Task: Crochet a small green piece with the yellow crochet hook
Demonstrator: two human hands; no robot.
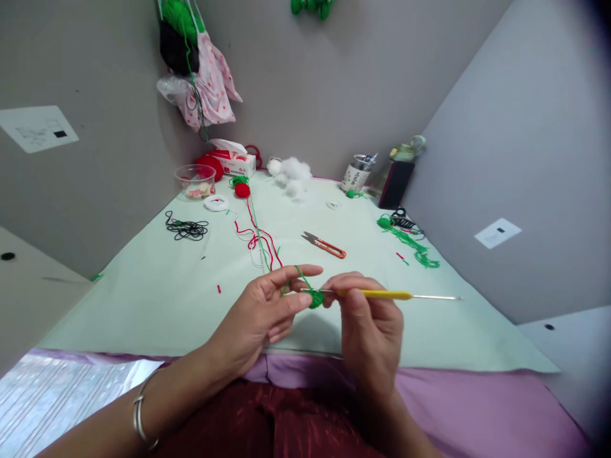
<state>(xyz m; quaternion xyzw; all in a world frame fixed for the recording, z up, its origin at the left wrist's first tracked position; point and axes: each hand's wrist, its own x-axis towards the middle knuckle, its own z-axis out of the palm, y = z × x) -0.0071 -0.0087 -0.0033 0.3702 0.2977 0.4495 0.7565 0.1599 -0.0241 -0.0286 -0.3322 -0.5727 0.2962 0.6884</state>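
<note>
My left hand (270,305) pinches a small green crochet piece (316,298) between thumb and fingers, above the front of the table. Green yarn runs up from the piece over the raised left index finger. In my right hand (370,318) is a crochet hook (386,294) with a yellow handle, held like a pen and lying nearly level. The hook's left tip meets the green piece; its other metal end points right. Whether a loop sits on the hook is too small to tell.
Orange thread snips (324,245) lie beyond my hands. Red yarn (258,238) trails from a red ball (242,190). Black cord (187,226) lies left; green yarn strands (415,245) and black scissors (403,219) lie right. White stuffing (294,175), a tissue box (238,162) and a pen can (356,175) stand behind.
</note>
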